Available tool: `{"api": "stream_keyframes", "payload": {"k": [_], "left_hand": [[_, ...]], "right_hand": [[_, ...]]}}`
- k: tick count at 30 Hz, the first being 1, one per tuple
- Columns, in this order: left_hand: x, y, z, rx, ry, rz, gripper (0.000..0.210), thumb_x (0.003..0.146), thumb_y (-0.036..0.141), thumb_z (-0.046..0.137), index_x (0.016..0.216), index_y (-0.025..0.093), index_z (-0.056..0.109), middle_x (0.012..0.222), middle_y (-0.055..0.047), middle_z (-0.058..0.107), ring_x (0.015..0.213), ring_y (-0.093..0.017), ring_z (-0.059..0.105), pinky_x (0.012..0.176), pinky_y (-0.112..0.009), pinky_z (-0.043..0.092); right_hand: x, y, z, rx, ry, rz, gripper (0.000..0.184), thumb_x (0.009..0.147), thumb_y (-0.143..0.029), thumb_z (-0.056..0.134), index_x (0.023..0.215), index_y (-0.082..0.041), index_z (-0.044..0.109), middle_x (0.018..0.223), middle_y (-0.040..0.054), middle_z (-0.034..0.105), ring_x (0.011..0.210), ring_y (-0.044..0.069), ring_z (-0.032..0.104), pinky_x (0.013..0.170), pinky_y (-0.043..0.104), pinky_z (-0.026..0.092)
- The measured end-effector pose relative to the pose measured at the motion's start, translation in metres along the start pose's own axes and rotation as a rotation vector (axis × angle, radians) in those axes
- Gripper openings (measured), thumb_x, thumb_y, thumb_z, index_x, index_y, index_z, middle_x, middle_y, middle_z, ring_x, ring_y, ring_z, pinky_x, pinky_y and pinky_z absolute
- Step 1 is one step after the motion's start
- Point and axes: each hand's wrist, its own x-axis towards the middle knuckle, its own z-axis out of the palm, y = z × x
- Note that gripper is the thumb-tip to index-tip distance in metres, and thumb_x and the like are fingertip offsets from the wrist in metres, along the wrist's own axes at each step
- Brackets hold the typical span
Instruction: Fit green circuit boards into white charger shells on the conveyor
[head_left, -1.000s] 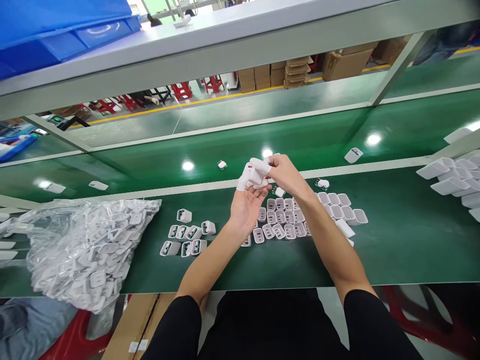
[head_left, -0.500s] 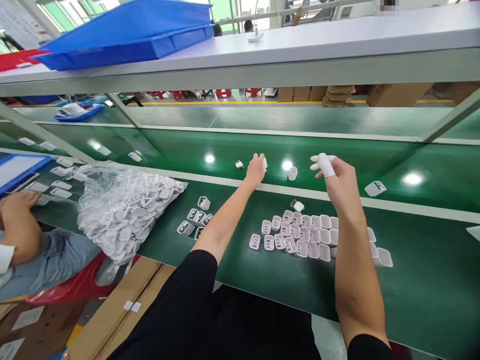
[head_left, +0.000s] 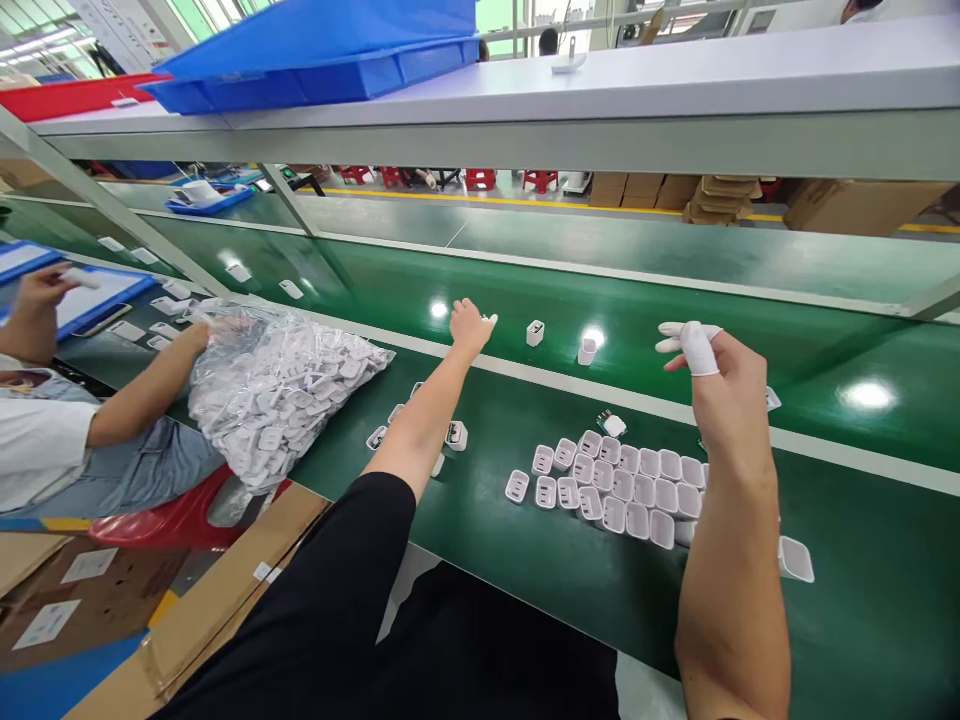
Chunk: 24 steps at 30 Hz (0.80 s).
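My left hand [head_left: 470, 325] reaches over the green belt, thumb held apart from the fingers; a white cover shows on the thumb tip. Its fingertips are partly hidden, and nothing held is visible. Just right of it stands a white plastic housing [head_left: 535, 333] with dark parts inside. Another white housing [head_left: 587, 350] is farther right. My right hand [head_left: 701, 350], with white finger cots, hovers above the belt's near edge, fingers apart and no object seen in them. Below lie a small circuit board with a white block [head_left: 613, 425] and rows of open white housings [head_left: 622, 485].
A clear bag of white plastic pieces [head_left: 285, 390] lies left, where a co-worker's arm [head_left: 154, 385] reaches in. Filled housings [head_left: 456, 435] stand beside my left forearm. Overhead runs a white shelf [head_left: 637, 90] with blue trays [head_left: 315, 80]. A single housing [head_left: 795, 558] sits at right.
My left hand has moved left, away from the white housing that was beside it, which now stands on the belt. My right hand stays raised. The view has shifted, and the co-worker's arm now reaches the bag.
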Motion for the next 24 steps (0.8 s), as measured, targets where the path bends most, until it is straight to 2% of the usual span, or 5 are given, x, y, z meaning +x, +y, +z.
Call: {"api": "stream_keyframes", "payload": {"k": [5,10,17,20,24], "left_hand": [[0.009,-0.021,-0.017,0.021,-0.061,-0.118,0.054,0.089,0.04,0.092,0.131,0.015,0.07,0.149,-0.029,0.071,0.145,-0.046,0.067,0.108,-0.048,0.058],[0.002,-0.01,-0.053,-0.017,-0.098,0.012,0.046,0.083,0.036,0.094,0.117,0.017,0.071,0.125,-0.022,0.081,0.121,-0.04,0.078,0.092,-0.042,0.059],[-0.095,0.039,-0.101,-0.235,-0.402,0.559,0.045,0.066,0.025,0.094,0.103,0.025,0.068,0.085,0.002,0.077,0.078,-0.02,0.073,0.072,-0.032,0.055],[-0.135,0.056,-0.11,-0.391,-0.577,0.714,0.039,0.065,0.026,0.091,0.094,0.023,0.065,0.08,0.002,0.075,0.071,-0.018,0.068,0.068,-0.033,0.053],[-0.15,0.068,-0.108,-0.621,-0.734,0.672,0.045,0.065,0.032,0.097,0.092,0.022,0.062,0.088,-0.004,0.081,0.075,-0.018,0.072,0.072,-0.035,0.057]], "right_hand": [[-0.001,0.002,0.0,-0.032,-0.03,0.034,0.055,0.1,-0.081,0.073,0.106,-0.028,0.087,0.113,0.0127,0.088,0.1,0.036,0.078,0.093,0.054,0.06],[-0.001,0.002,0.008,-0.081,-0.066,-0.026,0.046,0.1,-0.072,0.077,0.114,-0.03,0.088,0.111,0.0099,0.088,0.094,0.033,0.077,0.094,0.055,0.062],[-0.019,0.001,0.039,-0.249,-0.414,-0.477,0.04,0.103,-0.039,0.079,0.142,-0.032,0.075,0.138,0.0117,0.08,0.128,0.038,0.074,0.111,0.06,0.062],[-0.024,0.002,0.051,-0.234,-0.496,-0.481,0.035,0.102,-0.027,0.075,0.136,-0.03,0.074,0.133,0.0103,0.079,0.122,0.035,0.075,0.105,0.057,0.064],[-0.024,0.004,0.056,-0.082,-0.498,-0.398,0.03,0.096,-0.03,0.085,0.123,-0.028,0.074,0.118,0.006,0.082,0.103,0.028,0.078,0.097,0.05,0.067]]}}
